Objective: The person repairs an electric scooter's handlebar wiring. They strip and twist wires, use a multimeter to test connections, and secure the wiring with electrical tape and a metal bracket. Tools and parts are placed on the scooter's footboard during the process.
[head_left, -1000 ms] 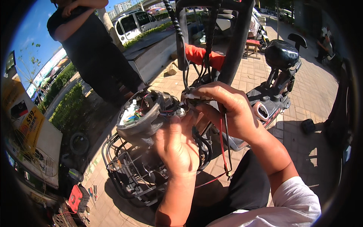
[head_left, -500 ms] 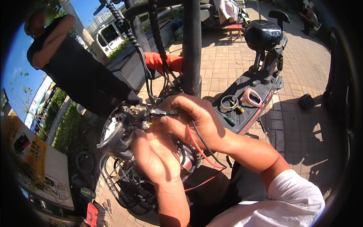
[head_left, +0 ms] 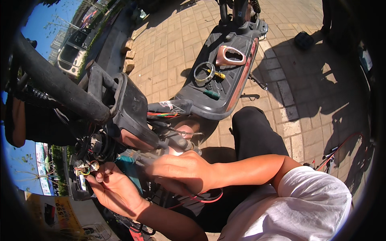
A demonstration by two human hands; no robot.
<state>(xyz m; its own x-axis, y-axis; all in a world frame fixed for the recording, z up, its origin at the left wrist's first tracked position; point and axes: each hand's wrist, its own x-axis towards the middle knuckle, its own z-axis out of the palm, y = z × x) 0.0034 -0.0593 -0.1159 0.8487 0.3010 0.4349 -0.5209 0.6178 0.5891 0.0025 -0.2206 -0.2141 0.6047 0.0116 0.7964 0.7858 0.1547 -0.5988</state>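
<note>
At the lower left, my left hand pinches at a small pale wire connector beside a bundle of thin coloured wires. These wires lie at the opened front housing of an electric scooter. My right hand is curled closed to the right of it, its fingertips smeared by motion. Red and black wires loop out below its palm, and it appears to hold them. Their ends are hidden. A teal surface shows between my hands, partly blurred.
The scooter's black stem slants across the left. On its footboard lie a metal ring, a pinkish oval trim piece, a yellow-handled tool and a green-handled screwdriver. A person in dark clothes stands far left.
My view has swung down and right. My right hand has drawn away from the connectors toward me, the red and black wires along with it. My left hand stays at the wiring.
</note>
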